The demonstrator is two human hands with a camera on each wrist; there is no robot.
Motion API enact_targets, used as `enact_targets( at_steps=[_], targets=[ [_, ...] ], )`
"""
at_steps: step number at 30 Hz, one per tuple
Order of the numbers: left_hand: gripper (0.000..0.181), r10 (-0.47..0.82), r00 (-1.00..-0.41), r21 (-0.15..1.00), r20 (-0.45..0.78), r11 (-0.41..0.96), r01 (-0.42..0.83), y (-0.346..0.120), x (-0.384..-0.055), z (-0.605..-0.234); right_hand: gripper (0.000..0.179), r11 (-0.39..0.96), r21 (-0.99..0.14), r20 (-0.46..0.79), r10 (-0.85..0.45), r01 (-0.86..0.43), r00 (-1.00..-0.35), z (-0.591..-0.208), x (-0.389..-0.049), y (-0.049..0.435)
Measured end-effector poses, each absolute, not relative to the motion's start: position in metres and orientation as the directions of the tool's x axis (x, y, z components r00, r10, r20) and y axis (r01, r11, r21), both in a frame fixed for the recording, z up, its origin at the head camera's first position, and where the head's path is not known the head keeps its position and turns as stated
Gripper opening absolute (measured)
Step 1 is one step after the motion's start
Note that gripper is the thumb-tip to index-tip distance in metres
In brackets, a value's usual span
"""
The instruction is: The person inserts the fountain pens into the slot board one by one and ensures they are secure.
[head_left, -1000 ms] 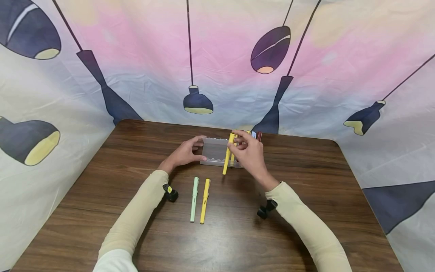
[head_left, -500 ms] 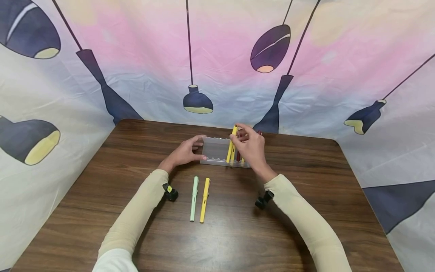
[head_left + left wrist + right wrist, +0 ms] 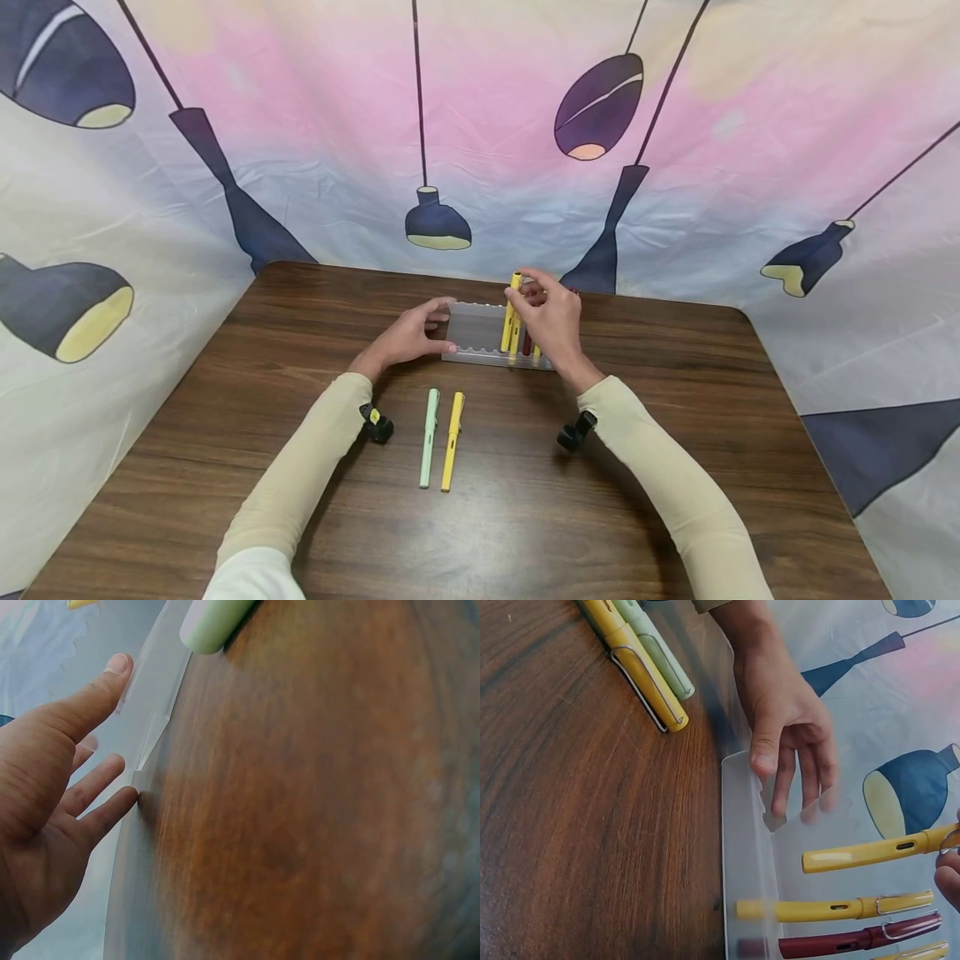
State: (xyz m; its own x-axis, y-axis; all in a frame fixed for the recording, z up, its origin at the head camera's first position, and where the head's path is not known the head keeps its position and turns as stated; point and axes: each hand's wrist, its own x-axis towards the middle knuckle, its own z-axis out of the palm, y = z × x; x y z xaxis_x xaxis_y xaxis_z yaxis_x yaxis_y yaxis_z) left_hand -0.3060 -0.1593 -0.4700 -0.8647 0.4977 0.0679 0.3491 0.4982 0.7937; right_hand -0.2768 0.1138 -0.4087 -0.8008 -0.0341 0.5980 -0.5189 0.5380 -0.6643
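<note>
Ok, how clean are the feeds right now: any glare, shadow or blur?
Head: a pale glare patch on the near table, dark shadow beside the left sleeve; left wrist: wood grain smears toward the right edge, green pen cut off at top; right wrist: held pen readable, right hand mostly out of frame.

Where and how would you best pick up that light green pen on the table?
I'd pinch the light green pen across its middle, coming down from above and slightly from the left. It lies flat on the wood-grain table, so its top is exposed, and its long, slim shape should suit a pinch. A yellow pen lies close along its right side, leaving less room there.
</note>
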Motion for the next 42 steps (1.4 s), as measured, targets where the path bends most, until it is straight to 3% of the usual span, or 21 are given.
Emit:
enact_targets(
  at_steps=[19, 42],
  targets=[
    [0.090, 0.490, -0.869, 0.793, 0.066, 0.503, 0.343, -0.159, -0.307, -0.471, 0.031, 0.561, -0.632, 0.638, -0.015, -0.535, -0.770, -0.429, -0.285, 0.106],
    [0.090, 0.486, -0.871, 0.791, 0.073, 0.503, 0.347, -0.159, -0.307, -0.471, 0.039, 0.612, -0.628, 0.581, -0.040, -0.480, -0.813, -0.438, -0.278, 0.103]
  ],
)
